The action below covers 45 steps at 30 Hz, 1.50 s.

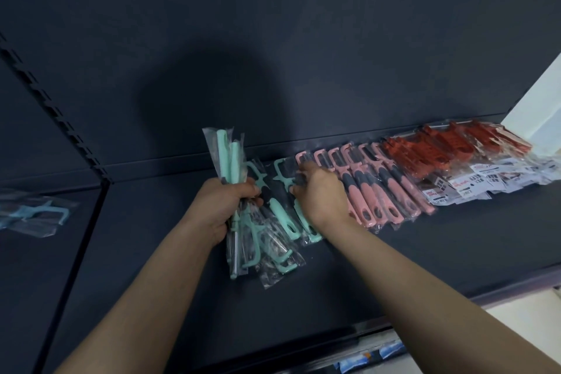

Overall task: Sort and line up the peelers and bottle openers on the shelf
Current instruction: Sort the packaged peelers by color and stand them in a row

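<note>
Because each peeler is sealed in a thin clear sleeve, I judge the pieces to be light and stiff but slippery against each other. The best place to take hold is the thick handle, not the loose sleeve end or the blade head.

The left hand [230,206] holds a bundle of mint peelers [229,155] nearly upright, a little left of the pink peelers [379,188]. Its fingers [249,191] and thumb are wrapped firmly round the middle of the bundle, and the forearm comes up from below.

Two loose mint peelers [283,206] lie flat on the shelf [425,252] between this bundle and the pink peelers. The right hand [321,191] reaches over them, palm down, with fingers bent on the head end of the one just beside the pink peelers. Blur hides whether they pinch it or only press it.

Right of the pink peelers lie overlapped red packs [440,155]. Far left of them, in the next bay, lie blue peelers [33,212].
</note>
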Available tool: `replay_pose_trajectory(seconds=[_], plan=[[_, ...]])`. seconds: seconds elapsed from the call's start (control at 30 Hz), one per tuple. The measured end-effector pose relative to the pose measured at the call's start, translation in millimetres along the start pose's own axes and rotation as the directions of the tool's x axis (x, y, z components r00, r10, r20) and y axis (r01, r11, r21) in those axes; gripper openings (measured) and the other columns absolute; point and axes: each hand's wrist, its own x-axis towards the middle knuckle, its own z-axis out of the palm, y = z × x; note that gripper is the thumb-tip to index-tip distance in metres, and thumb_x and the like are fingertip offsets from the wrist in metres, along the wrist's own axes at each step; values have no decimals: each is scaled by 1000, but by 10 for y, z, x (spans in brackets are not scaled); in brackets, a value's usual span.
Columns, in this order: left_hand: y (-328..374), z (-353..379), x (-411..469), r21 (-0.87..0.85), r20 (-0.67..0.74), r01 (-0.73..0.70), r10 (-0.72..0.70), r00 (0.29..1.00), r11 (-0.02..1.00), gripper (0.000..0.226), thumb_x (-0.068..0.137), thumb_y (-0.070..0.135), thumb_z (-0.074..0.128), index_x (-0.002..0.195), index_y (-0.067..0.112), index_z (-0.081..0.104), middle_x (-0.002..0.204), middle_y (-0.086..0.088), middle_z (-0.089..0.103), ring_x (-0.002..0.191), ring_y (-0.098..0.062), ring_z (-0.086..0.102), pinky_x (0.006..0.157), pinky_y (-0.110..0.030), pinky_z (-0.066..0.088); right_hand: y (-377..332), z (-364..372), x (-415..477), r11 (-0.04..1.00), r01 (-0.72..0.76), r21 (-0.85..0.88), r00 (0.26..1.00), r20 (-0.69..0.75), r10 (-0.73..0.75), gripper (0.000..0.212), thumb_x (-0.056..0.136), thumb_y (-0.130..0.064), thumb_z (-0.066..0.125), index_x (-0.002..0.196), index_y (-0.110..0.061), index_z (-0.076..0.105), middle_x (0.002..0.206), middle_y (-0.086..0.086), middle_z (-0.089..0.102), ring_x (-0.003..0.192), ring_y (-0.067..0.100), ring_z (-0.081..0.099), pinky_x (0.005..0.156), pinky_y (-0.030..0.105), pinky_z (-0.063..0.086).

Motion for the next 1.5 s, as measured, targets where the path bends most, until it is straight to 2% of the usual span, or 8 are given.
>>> replay_pose_trajectory(seconds=[0.1,0.37,0.6,0.8,1.0,1.2,1.33,1.5], plan=[[9,29,-8,-1,-2,6,-6,1000,1000,10,80,-8,62,83,1,62,67,-11,62,48,-13,63,44,-26,52,13,-1,-18,997,71,-28,996,52,-70,28,88,-25,63,115,-17,65,113,13,60,98,30,60,79,32,49],[35,66,-7,-5,-1,22,-22,1000,1000,14,80,-8,62,93,-1,61,75,-13,62,49,-12,64,44,-24,53,68,55,44,991,96,-90,995,30,-93,17,92,-22,57,98,-10,67,100,14,61,88,30,60,67,29,42],[64,132,9,48,4,5,-5,1000,999,12,80,-7,64,89,0,62,71,-12,63,50,-12,64,43,-24,51,165,-32,64,996,81,-31,993,-81,-84,22,93,-17,53,107,-8,68,105,14,64,92,31,61,80,37,51],[138,425,28,87,61,-25,20,998,996,9,81,-6,63,84,2,62,68,-10,63,50,-12,63,44,-22,52,591,-287,174,976,51,-211,988,-135,-81,21,88,-5,47,93,-4,67,105,11,66,101,29,55,89,32,40],[169,725,55,137,116,-70,54,992,988,8,80,-5,63,78,3,63,55,-7,63,47,-11,62,43,-22,50,965,-401,237,943,123,-310,981,182,-68,39,100,-22,34,135,-9,46,151,6,33,139,24,28,112,36,27],[136,887,98,153,101,-66,51,994,986,8,81,-6,62,82,2,62,64,-10,63,50,-12,62,52,-26,49,1059,-417,258,957,196,-215,948,291,-129,48,103,-28,27,147,-9,27,156,6,21,145,20,12,116,29,2],[128,970,101,148,95,-72,58,994,986,8,81,-7,61,80,0,61,56,-9,61,44,-10,60,41,-18,47,1110,-448,305,958,240,-159,931,317,-180,47,103,-27,28,147,-11,28,156,2,21,146,17,6,116,30,-3],[93,1015,140,159,67,-58,47,997,986,6,80,-5,64,85,-1,63,64,-12,63,46,-11,61,43,-19,49,1167,-440,303,967,248,-65,920,329,-214,46,103,-27,30,147,-13,28,156,1,20,146,16,4,115,30,-6]])
